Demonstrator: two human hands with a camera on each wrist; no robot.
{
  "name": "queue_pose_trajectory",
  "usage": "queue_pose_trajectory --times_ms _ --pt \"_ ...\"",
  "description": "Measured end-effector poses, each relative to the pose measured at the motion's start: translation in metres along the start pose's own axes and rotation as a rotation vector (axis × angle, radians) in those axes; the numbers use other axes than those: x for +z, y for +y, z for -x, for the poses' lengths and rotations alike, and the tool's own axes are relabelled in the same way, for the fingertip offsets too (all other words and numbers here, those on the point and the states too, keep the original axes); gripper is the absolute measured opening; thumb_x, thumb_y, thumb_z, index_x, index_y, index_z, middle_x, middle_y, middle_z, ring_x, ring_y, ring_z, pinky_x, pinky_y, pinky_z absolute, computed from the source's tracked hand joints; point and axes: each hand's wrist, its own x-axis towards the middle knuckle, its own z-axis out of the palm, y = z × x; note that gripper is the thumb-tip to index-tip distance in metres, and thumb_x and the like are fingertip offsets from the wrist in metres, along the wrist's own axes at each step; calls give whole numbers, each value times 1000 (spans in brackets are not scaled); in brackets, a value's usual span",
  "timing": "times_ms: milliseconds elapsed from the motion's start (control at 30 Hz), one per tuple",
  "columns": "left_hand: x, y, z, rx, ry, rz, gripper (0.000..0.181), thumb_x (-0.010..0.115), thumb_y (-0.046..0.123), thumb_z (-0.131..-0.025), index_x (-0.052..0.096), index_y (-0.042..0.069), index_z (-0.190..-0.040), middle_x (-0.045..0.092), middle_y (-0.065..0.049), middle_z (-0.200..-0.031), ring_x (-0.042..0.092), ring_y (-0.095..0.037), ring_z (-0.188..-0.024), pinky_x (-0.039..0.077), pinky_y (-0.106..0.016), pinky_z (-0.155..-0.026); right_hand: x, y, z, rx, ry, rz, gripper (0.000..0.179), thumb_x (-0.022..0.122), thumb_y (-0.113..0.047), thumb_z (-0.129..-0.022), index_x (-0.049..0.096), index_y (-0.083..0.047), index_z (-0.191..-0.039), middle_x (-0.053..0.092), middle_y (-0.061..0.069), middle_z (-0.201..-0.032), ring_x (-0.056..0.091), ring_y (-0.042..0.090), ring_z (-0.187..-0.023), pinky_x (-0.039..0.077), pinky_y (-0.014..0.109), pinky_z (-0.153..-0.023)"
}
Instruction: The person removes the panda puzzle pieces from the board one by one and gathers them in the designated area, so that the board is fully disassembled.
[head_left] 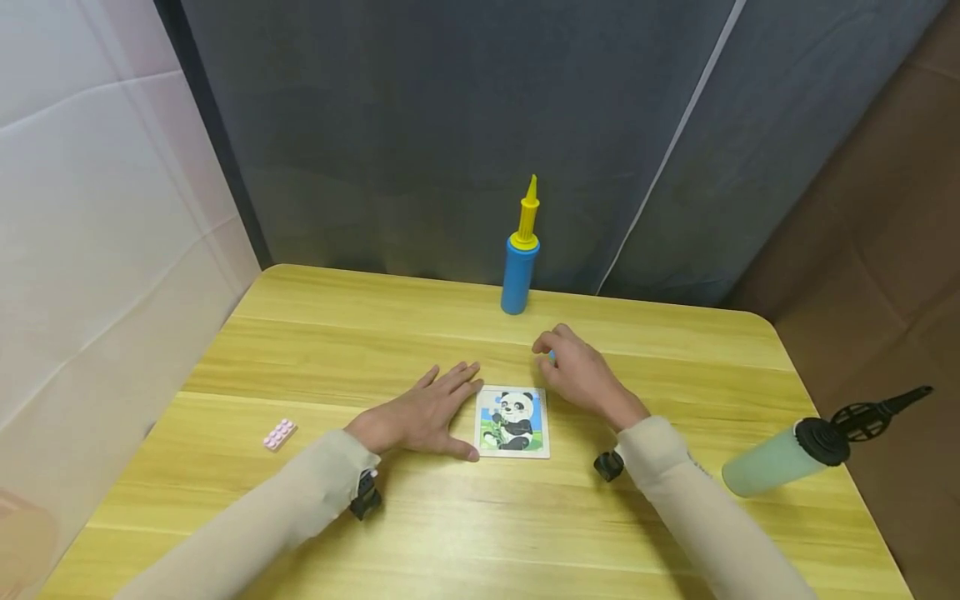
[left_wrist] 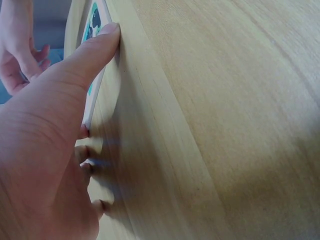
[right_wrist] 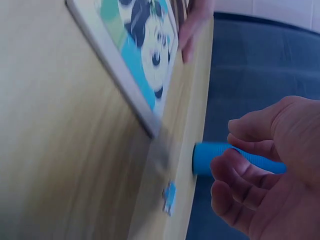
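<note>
A square panda jigsaw puzzle [head_left: 513, 422] in a pale frame lies flat on the table. My left hand [head_left: 423, 417] rests at its left side with the fingers spread; in the left wrist view the thumb [left_wrist: 102, 42] touches the frame's edge. Above the table, off the puzzle's upper right corner, hovers my right hand [head_left: 581, 372], its fingers loosely bent with nothing between them. A small blue piece [right_wrist: 170, 197], probably from the puzzle, lies on the table apart from those fingers in the right wrist view. The right hand mostly covers it in the head view.
At the table's back stands a blue and yellow hand pump [head_left: 519, 271]. A pink toy brick [head_left: 280, 435] lies at left. Toward the right edge is a pale green bottle [head_left: 772, 461] with a black lid and a black whisk-like part. Dark cloth [head_left: 420, 142] hangs behind the table.
</note>
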Motion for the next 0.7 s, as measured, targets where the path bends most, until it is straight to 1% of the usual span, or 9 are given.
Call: queue_pose_trajectory --times_ms 200,400,567,700 --pt "0 0 -1 -4 5 2 116 73 74 -87 26 8 -170 9 -13 -182 10 -34 -170 9 -62 -137 11 -17 6 -57 -56 34 27 65 -19 -105 69 -9 -130 64 9 -122 63 21 -97 59 40 -87" --pt "0 0 -1 4 8 -10 115 72 74 -88 26 6 -169 10 -14 -182 10 -35 -170 9 -63 -137 21 -26 11 -127 -126 61 26 69 -18 -103 71 -9 -127 64 8 -119 62 19 -96 58 38 -82" --pt "-1 0 -1 0 2 -16 115 71 74 -88 25 7 -170 10 -13 -182 9 -34 -170 9 -63 -137 28 -30 11 -175 -185 60 24 70 -17 -103 73 -10 -125 62 7 -113 59 16 -88 54 33 -76" --pt "-1 1 -2 -7 -6 -18 115 71 74 -88 25 8 -170 9 -13 -182 9 -34 -170 9 -62 -137 34 -31 9 -191 -236 57 23 71 -18 -103 74 -11 -125 62 6 -112 54 15 -84 49 30 -71"
